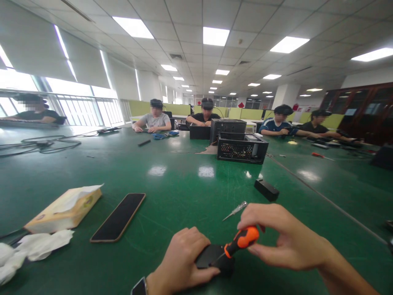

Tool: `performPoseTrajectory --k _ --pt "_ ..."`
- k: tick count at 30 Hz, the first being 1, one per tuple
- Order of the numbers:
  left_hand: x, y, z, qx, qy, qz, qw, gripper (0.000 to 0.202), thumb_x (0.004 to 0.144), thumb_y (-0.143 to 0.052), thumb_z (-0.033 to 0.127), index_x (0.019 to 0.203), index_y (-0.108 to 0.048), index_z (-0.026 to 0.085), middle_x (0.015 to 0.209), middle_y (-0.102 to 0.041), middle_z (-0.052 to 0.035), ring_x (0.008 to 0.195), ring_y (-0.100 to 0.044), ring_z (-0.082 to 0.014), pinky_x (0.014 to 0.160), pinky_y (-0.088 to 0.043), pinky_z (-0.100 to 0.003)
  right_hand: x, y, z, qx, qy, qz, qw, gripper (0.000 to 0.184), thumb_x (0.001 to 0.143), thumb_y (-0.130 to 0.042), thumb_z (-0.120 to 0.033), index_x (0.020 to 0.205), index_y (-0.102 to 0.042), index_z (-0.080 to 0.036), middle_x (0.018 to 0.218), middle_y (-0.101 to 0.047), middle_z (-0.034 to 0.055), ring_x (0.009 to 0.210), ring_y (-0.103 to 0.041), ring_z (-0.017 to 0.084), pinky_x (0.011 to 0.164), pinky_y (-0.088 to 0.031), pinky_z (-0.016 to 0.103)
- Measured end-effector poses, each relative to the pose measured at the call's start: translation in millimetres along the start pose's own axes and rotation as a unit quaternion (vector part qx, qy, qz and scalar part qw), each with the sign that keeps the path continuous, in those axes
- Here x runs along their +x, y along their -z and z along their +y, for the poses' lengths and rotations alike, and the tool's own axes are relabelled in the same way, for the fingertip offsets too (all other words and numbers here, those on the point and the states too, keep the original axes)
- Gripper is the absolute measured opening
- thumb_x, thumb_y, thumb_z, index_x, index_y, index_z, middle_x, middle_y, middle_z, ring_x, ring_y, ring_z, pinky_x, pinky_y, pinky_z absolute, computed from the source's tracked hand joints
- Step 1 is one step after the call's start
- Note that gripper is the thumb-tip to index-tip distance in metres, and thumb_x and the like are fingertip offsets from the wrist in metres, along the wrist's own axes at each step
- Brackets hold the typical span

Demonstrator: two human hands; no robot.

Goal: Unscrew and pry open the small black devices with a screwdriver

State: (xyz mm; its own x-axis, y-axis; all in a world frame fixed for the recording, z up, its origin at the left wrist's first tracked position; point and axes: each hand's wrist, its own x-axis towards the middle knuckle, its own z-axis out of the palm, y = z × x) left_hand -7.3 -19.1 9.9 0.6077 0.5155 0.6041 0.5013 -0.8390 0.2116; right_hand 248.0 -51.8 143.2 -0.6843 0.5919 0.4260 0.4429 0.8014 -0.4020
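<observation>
My left hand (187, 260) is closed around a small black box (211, 256) on the green tabletop, its thumb along the near side. With thumb and fingers, my right hand (279, 235) grips the handle end of an orange-and-black screwdriver (242, 239). The screwdriver leans to the right, and its shaft reaches down to the top of the box. Whether the tip sits in a screw is too small to tell. Just beyond my right hand lies a slim screwdriver with a clear handle (236, 210). Farther off rests another black box (266, 189).
A phone (119, 217), a tissue pack (66, 209) and crumpled tissue (43, 244) lie to the left. Black computer cases (242, 150) stand mid-table. Cables (46, 143) spread at far left. Another orange screwdriver (319, 155) lies far right. Several people sit around the table (172, 176).
</observation>
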Motion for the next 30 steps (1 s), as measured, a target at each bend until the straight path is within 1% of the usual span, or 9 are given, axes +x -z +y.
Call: performPoseTrajectory --k 3,7,13,17,19,22,24,28,30 --pt "0.1 0.3 0.1 -0.001 0.000 0.001 1.000 0.042 0.084 -0.058 0.060 0.086 -0.066 0.019 0.070 -0.067 -0.0040 0.062 -0.061 -0.0209 0.056 -0.041 -0.031 -1.4 -0.7 0.8 -0.024 -0.014 -0.004 1.000 0.011 0.083 -0.067 -0.026 0.089 -0.065 -0.017 0.078 -0.067 0.0013 0.069 -0.059 0.013 0.065 -0.042 0.025" --pt "-0.2 0.1 -0.5 -0.002 -0.002 0.000 1.000 0.044 0.084 -0.057 0.062 0.085 -0.066 0.019 0.070 -0.067 -0.0045 0.062 -0.060 -0.0207 0.055 -0.041 -0.030 -2.8 -3.9 3.2 -0.116 -0.039 0.004 0.992 0.048 0.084 -0.065 -0.054 0.056 -0.050 -0.018 0.052 -0.046 -0.0040 0.049 -0.038 0.010 0.050 -0.023 0.027" --pt "0.1 0.0 -0.2 0.000 0.002 -0.006 1.000 0.046 0.085 -0.054 0.063 0.084 -0.065 0.019 0.069 -0.066 -0.0044 0.061 -0.060 -0.0213 0.055 -0.039 -0.031 -1.3 5.5 -4.9 -0.045 -0.053 -0.043 0.997 0.011 0.087 -0.061 -0.024 0.096 -0.063 -0.018 0.089 -0.066 0.0031 0.078 -0.059 0.015 0.070 -0.041 0.025" --pt "0.7 0.4 0.5 0.003 -0.002 -0.001 1.000 0.046 0.085 -0.055 0.063 0.084 -0.065 0.019 0.069 -0.066 -0.0044 0.061 -0.060 -0.0206 0.055 -0.039 -0.030 -2.2 2.4 0.5 -0.102 -0.060 -0.018 0.993 0.038 0.087 -0.064 -0.046 0.063 -0.056 -0.018 0.058 -0.054 -0.0019 0.054 -0.045 0.011 0.052 -0.029 0.026" --pt "1.0 0.5 0.6 0.001 -0.003 0.001 1.000 0.046 0.086 -0.054 0.063 0.084 -0.065 0.019 0.069 -0.066 -0.0044 0.061 -0.059 -0.0203 0.055 -0.039 -0.030 -2.1 0.1 2.2 -0.116 -0.055 -0.006 0.992 0.046 0.088 -0.061 -0.051 0.059 -0.053 -0.018 0.054 -0.050 -0.0024 0.051 -0.042 0.011 0.050 -0.026 0.027" --pt "1.1 0.8 0.8 -0.003 -0.003 0.006 1.000 0.046 0.086 -0.053 0.063 0.084 -0.065 0.019 0.068 -0.066 -0.0043 0.060 -0.059 -0.0201 0.054 -0.038 -0.030 -1.7 0.2 -0.1 -0.062 -0.037 -0.015 0.997 0.020 0.092 -0.061 -0.037 0.088 -0.065 -0.017 0.079 -0.066 0.0030 0.071 -0.057 0.015 0.063 -0.040 0.026" --pt "0.9 1.1 1.1 -0.003 -0.003 0.007 1.000 0.046 0.086 -0.053 0.063 0.084 -0.065 0.019 0.068 -0.066 -0.0040 0.060 -0.059 -0.0201 0.054 -0.038 -0.030 -2.0 0.6 -1.3 -0.034 -0.028 -0.020 0.999 0.018 0.092 -0.060 -0.032 0.102 -0.065 -0.018 0.092 -0.069 0.0048 0.082 -0.061 0.016 0.071 -0.043 0.026" --pt "0.6 1.2 1.0 0.000 -0.002 0.001 1.000 0.047 0.086 -0.053 0.064 0.083 -0.065 0.019 0.068 -0.066 -0.0042 0.060 -0.059 -0.0204 0.054 -0.038 -0.030 -3.3 -1.8 2.7 -0.103 -0.043 0.023 0.993 0.046 0.086 -0.063 -0.056 0.063 -0.059 -0.017 0.057 -0.055 -0.0009 0.053 -0.047 0.012 0.051 -0.030 0.027" --pt "0.6 0.8 0.7 0.001 -0.002 0.002 1.000 0.047 0.086 -0.053 0.064 0.083 -0.065 0.019 0.068 -0.065 -0.0041 0.060 -0.059 -0.0204 0.054 -0.038 -0.030 -2.7 -1.5 4.6 -0.104 -0.043 0.022 0.993 0.045 0.087 -0.063 -0.055 0.064 -0.060 -0.016 0.058 -0.055 -0.0005 0.054 -0.047 0.013 0.051 -0.030 0.027"
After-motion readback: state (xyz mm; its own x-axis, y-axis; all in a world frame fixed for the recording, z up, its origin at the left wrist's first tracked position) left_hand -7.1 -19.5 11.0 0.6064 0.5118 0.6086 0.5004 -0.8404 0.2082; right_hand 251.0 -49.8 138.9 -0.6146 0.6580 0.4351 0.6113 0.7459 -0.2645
